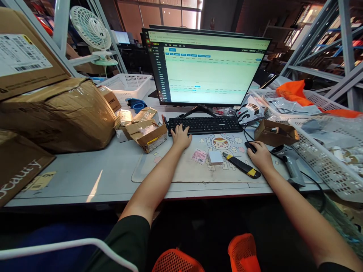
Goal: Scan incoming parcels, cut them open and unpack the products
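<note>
My left hand (181,137) rests on the left end of the black keyboard (212,125), its fingers spread over the keys. A black computer mouse (250,147) lies under my right hand (260,154), whose fingers curl over it. Behind the keyboard stands a monitor (210,68) showing a table-like page. Between my hands, on the printed desk mat (181,172), are a pink label (199,156), a small white box (215,158) and a black-and-yellow utility knife (241,165). A grey barcode scanner (290,162) lies to the right of my right hand.
Large cardboard boxes (56,117) crowd the left side. An open small carton (150,136) sits left of the keyboard. On the right are a brown box (275,133) and a white basket (326,162) of goods. A fan (90,28) is mounted at the back left.
</note>
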The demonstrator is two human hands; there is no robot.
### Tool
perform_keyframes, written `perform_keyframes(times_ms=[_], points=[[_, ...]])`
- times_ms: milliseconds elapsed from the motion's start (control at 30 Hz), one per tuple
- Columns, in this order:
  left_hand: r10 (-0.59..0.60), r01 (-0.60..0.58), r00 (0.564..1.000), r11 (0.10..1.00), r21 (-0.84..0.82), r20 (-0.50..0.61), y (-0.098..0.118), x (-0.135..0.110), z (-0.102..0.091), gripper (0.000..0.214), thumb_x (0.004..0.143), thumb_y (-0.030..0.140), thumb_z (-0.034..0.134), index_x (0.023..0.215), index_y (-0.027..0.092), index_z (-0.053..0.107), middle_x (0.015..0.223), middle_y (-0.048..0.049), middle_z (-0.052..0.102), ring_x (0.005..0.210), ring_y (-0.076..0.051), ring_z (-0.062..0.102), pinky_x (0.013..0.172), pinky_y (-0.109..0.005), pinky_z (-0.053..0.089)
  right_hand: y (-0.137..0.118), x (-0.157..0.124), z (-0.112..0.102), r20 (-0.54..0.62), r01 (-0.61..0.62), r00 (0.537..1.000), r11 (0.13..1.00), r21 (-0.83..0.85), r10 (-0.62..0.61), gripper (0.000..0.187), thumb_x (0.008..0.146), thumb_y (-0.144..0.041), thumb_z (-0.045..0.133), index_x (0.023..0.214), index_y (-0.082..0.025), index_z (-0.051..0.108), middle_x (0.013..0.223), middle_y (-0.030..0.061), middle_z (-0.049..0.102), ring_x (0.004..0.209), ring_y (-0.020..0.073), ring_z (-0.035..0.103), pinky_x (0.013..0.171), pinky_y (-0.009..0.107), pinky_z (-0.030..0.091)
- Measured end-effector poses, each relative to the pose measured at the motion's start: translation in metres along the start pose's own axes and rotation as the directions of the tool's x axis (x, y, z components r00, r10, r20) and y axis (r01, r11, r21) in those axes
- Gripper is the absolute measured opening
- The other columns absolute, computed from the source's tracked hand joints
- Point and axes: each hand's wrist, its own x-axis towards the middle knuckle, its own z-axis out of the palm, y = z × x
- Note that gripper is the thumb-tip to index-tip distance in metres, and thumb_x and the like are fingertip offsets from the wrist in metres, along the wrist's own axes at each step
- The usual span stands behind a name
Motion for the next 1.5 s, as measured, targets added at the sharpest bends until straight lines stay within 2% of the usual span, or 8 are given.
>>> perform_keyframes(times_ms=[300, 500, 700, 1033, 1333, 1500], points=[[0.008, -0.008, 1.0, 1.0, 0.007, -0.015, -0.001, 0.0, 0.0, 0.062, 0.102, 0.041, 0.051, 0.161, 0.025, 0.052, 0.176, -0.0153, 0.032, 0.165, -0.037, 0.023, 0.133, -0.068, 0.019, 0.004, 0.0, 0.003, -0.028, -0.026, 0.999, 1.0, 0.007, 0.026, 0.042, 0.091, -0.039, 0.057, 0.121, -0.016, 0.077, 0.127, 0.0183, 0.068, 0.122, 0.0341, 0.064, 0.113, 0.053, 0.052], [0.01, -0.01, 0.999, 1.0, 0.014, -0.032, -0.002, -0.001, 0.001, 0.061, 0.101, 0.041, 0.051, 0.16, 0.026, 0.053, 0.175, -0.015, 0.035, 0.164, -0.036, 0.025, 0.132, -0.067, 0.021, 0.006, 0.001, 0.003, -0.1, -0.017, 0.995, 0.998, 0.067, 0.023, 0.046, 0.092, -0.043, 0.058, 0.125, -0.016, 0.075, 0.131, 0.0199, 0.066, 0.126, 0.0356, 0.063, 0.114, 0.056, 0.051], [0.01, -0.01, 1.0, 1.0, 0.024, -0.026, -0.003, 0.0, 0.002, 0.061, 0.102, 0.041, 0.051, 0.16, 0.025, 0.053, 0.175, -0.0153, 0.035, 0.165, -0.036, 0.025, 0.132, -0.067, 0.021, 0.008, -0.001, 0.006, -0.045, -0.024, 0.999, 1.0, -0.001, 0.023, 0.043, 0.09, -0.041, 0.056, 0.117, -0.016, 0.078, 0.125, 0.0192, 0.069, 0.119, 0.0356, 0.066, 0.11, 0.055, 0.054], [0.014, -0.012, 0.999, 0.999, 0.033, -0.032, -0.003, 0.001, 0.003, 0.06, 0.102, 0.042, 0.05, 0.16, 0.027, 0.053, 0.175, -0.0142, 0.035, 0.165, -0.037, 0.025, 0.132, -0.067, 0.022, 0.01, 0.0, 0.009, -0.076, -0.02, 0.997, 1.0, 0.004, 0.02, 0.041, 0.089, -0.039, 0.057, 0.116, -0.017, 0.079, 0.123, 0.0175, 0.07, 0.119, 0.0337, 0.065, 0.111, 0.053, 0.054], [0.016, -0.015, 0.999, 0.999, 0.032, -0.039, -0.003, 0.001, 0.003, 0.06, 0.102, 0.041, 0.05, 0.16, 0.027, 0.054, 0.175, -0.0148, 0.036, 0.164, -0.037, 0.027, 0.132, -0.068, 0.022, 0.008, 0.001, 0.008, -0.044, -0.044, 0.998, 0.999, -0.011, 0.043, 0.043, 0.09, -0.039, 0.056, 0.117, -0.014, 0.079, 0.125, 0.0201, 0.069, 0.121, 0.036, 0.065, 0.112, 0.056, 0.053], [0.018, -0.017, 0.999, 0.999, 0.04, -0.044, -0.004, 0.001, 0.004, 0.06, 0.102, 0.042, 0.05, 0.16, 0.027, 0.053, 0.175, -0.0156, 0.035, 0.164, -0.036, 0.027, 0.132, -0.067, 0.023, 0.007, 0.001, 0.007, -0.03, -0.056, 0.998, 0.998, -0.013, 0.056, 0.042, 0.09, -0.038, 0.058, 0.119, -0.015, 0.079, 0.126, 0.0187, 0.069, 0.121, 0.0348, 0.066, 0.112, 0.053, 0.054]])
